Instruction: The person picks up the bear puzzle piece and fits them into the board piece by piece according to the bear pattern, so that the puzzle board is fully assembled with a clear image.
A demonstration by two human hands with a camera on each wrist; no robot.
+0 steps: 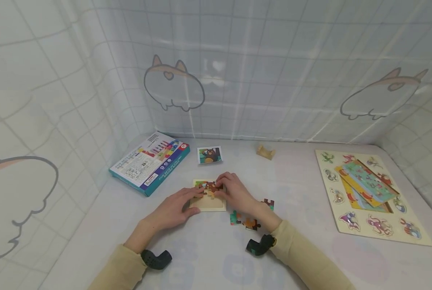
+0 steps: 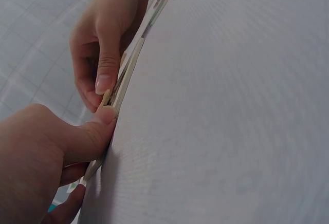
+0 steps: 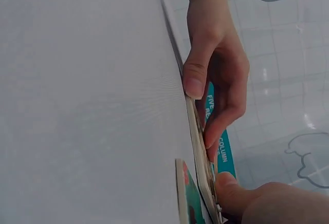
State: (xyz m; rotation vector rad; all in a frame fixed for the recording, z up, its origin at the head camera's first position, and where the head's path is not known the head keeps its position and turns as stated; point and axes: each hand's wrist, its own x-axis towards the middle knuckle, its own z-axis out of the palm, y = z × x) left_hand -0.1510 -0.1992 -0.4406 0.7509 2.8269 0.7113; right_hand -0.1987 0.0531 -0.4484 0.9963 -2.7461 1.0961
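A person's right hand (image 1: 237, 195), thumb and fingers curled, pinches a thin, tilted wooden jigsaw piece (image 2: 106, 97) over a flat, rectangular pale-wood puzzle tray (image 1: 207, 206) set between both hands. The left hand (image 1: 172, 207), fingers nearly straight and thumb spread wide, rests its thumb on the tray's edge, fingertips at the brown bear pieces. Knobbed, interlocking loose pieces (image 1: 251, 224) lie around the right wrist; a square-cornered bear picture card (image 1: 209, 155) lies beyond the hands.
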